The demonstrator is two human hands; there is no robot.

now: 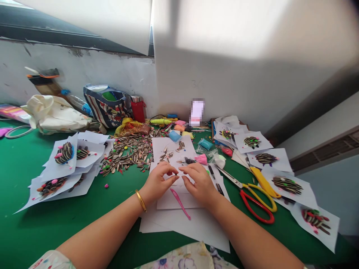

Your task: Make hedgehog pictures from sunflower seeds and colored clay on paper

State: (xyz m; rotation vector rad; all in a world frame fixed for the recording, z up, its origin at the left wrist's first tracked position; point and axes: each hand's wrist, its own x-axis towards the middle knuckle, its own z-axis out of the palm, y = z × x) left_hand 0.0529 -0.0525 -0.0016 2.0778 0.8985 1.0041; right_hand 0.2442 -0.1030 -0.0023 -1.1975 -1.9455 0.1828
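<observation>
My left hand (160, 178), with a gold bangle at its wrist, pinches a tiny dark piece (176, 174) between thumb and forefinger; it is too small to name surely. Just right of it is my right hand (199, 184), its thumb and fingers apart with nothing visible between them. Both hands are over white paper sheets (171, 220). A pink plastic modelling tool (180, 203) lies on the paper below the hands. Beyond them, loose sunflower seeds (166, 154) rest on the sheet, near black clay (189, 160) and pink clay (201, 159).
Sunflower seeds (131, 149) are heaped at left on the green table (117, 209). Seed-and-clay pictures (65, 153) lie on both sides. Scissors (252, 200) and a yellow cutter (263, 181) are at right. Bags (108, 108), a red bottle (137, 109) and a blurred phone (196, 112) stand behind.
</observation>
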